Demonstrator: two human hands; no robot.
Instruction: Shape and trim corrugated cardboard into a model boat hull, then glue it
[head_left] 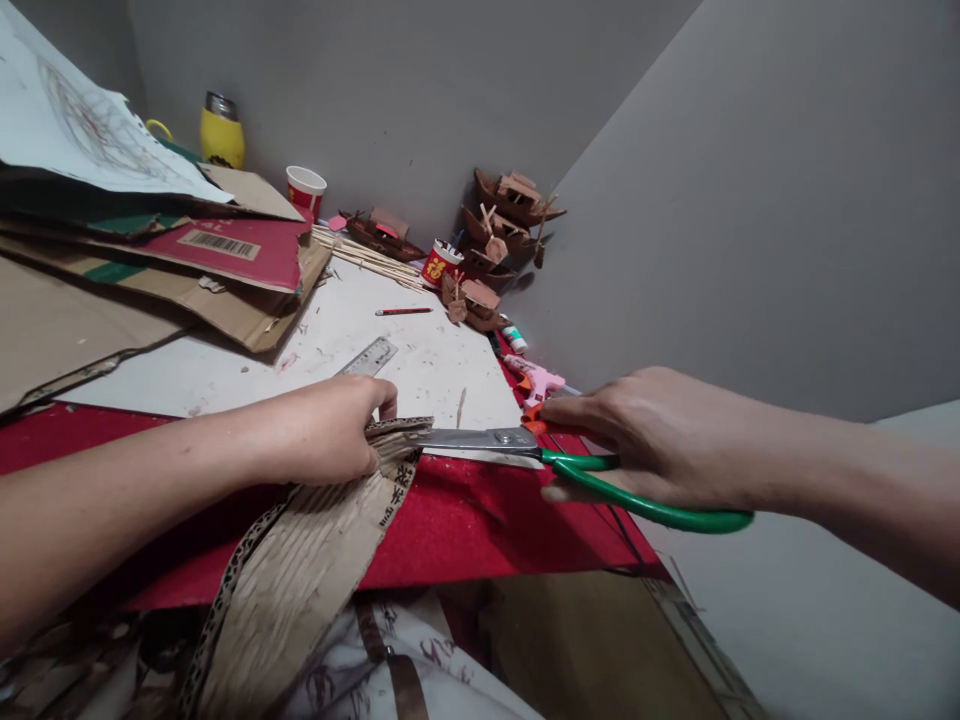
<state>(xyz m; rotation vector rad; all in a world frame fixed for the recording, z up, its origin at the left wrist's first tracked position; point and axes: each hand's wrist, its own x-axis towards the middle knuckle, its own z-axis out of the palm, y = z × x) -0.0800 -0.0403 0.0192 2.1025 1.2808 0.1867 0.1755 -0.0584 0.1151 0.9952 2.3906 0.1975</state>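
Note:
My left hand [330, 430] grips a curved strip of corrugated cardboard [300, 580] near its upper end, thumb and fingers closed on it. The strip hangs over the table's front edge and bears dark printed characters along its right side. In my right hand [652, 435] is a pair of scissors [480, 440] with green handles. Their blades point left and meet the strip's upper right end; the tips are at the cardboard, and how deep they reach is hard to see. A metal ruler [371, 355] lies just behind my left hand, partly hidden.
Cardboard sheets [225, 245] are piled at left under a drawn-on paper [97, 120]. Several model boats [517, 200] stand by the wall near paper cups [306, 188], thin sticks [375, 262] and a yellow cup [222, 135]. A pencil [403, 311] and a pink glue gun [536, 380] lie on the table.

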